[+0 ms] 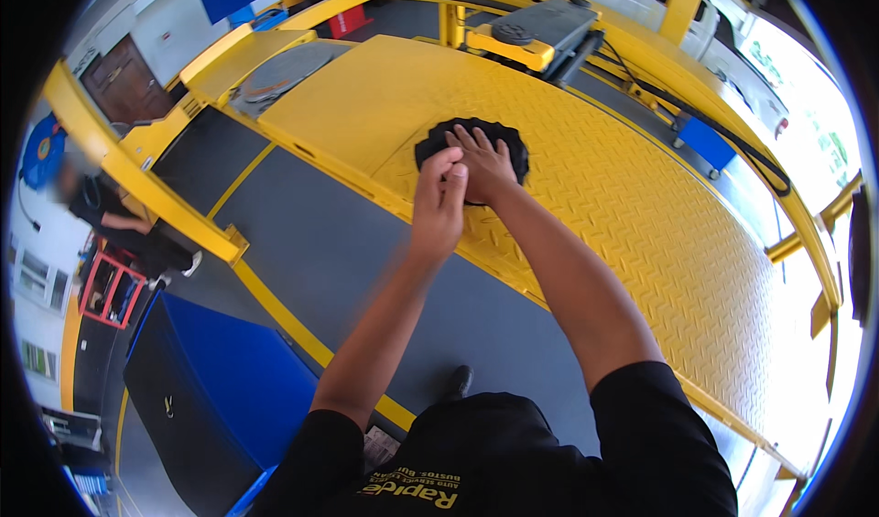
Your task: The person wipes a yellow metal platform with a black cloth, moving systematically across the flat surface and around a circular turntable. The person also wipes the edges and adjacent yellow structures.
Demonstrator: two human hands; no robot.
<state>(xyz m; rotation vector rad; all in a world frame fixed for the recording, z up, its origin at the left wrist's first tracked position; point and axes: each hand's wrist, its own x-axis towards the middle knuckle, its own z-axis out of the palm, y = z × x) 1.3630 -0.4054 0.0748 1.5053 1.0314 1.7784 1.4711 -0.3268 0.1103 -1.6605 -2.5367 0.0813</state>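
Observation:
A round black piece with a scalloped edge (518,151) lies on the yellow diamond-plate platform (623,215) of a vehicle lift. It could be a cap or a rubber pad; my hands cover much of it. My right hand (485,166) rests flat on top of it, fingers spread and pointing away from me. Close against it on the left, my left hand (439,201) is held with the fingers curled together and the thumb raised. Whatever that hand may hold is hidden.
A blue and black cabinet (220,380) stands at the lower left. Beyond a slanted yellow post (137,174), another person (114,215) is near a red cart (112,288). Lift machinery (540,36) rises at the far side, with white vehicles (632,0) behind.

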